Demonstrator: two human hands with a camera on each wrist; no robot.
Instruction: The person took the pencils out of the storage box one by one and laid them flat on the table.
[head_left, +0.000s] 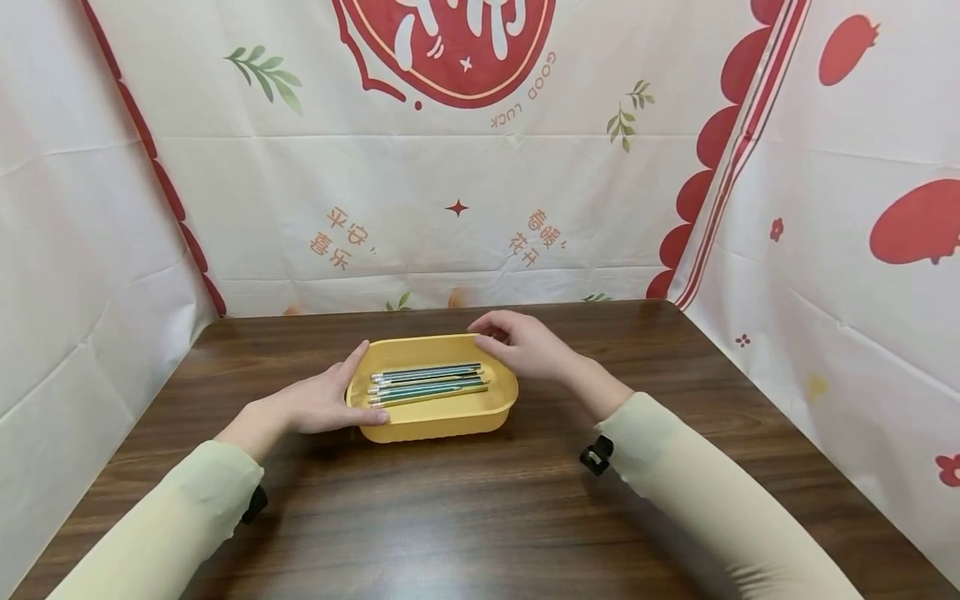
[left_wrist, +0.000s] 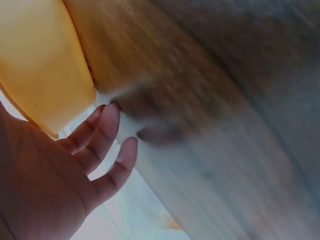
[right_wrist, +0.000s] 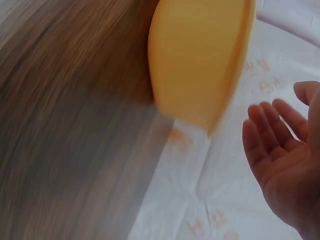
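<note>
A yellow plastic tray (head_left: 450,427) sits on the table with several pencils (head_left: 427,386) lying side by side in it, their white ends to the left. My left hand (head_left: 322,400) spans the tray's left end, thumb laid along the near rim and forefinger at the far-left rim. In the left wrist view its other fingers bend loosely beside the tray wall (left_wrist: 45,60). By the far-right rim is my right hand (head_left: 528,346), fingers relaxed and thumb over the rim in the head view. The right wrist view shows that hand (right_wrist: 285,160) with nothing in its grasp, a gap from the tray (right_wrist: 200,60).
The dark wood-grain table (head_left: 450,517) extends around the tray. White printed cloth (head_left: 420,192) hangs behind the table's far edge and along both sides. Dark straps with small devices (head_left: 597,455) sit at the wrists.
</note>
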